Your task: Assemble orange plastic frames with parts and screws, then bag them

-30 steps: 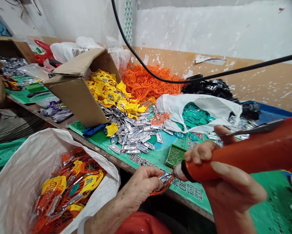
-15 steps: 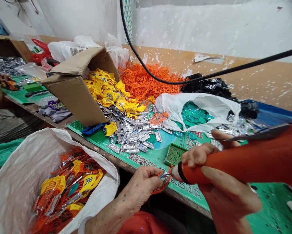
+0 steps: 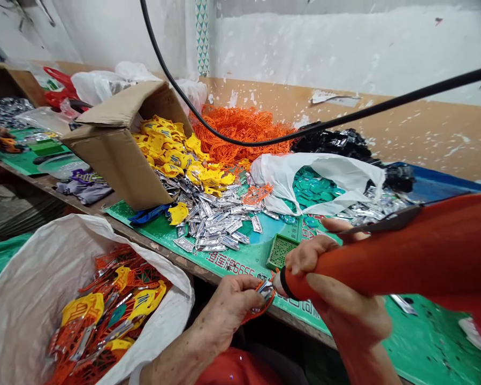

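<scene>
My left hand (image 3: 234, 305) pinches a small orange plastic part with a silvery piece on it (image 3: 265, 293), just over the table's front edge. My right hand (image 3: 340, 299) is wrapped round an orange-red electric screwdriver (image 3: 368, 264). The screwdriver's pale nose meets the part in my left hand; its bit is hidden. Close behind the nose is a small green box with a dotted top (image 3: 280, 251). Silvery flat pieces (image 3: 214, 222) lie heaped beyond my hands.
A cardboard box (image 3: 115, 160) lies on its side, spilling yellow parts (image 3: 172, 147). Behind are orange lattice parts (image 3: 240, 131) and black pieces (image 3: 332, 144). A white bag (image 3: 264, 171) holds teal pieces. An open sack (image 3: 15, 299) of assembled parts stands front left. A black cable (image 3: 232, 141) hangs across.
The screwdriver and my right hand have shifted a little left, the screwdriver's rear end slightly lower. The hanging cable has swung left and down. My left hand still grips the orange part.
</scene>
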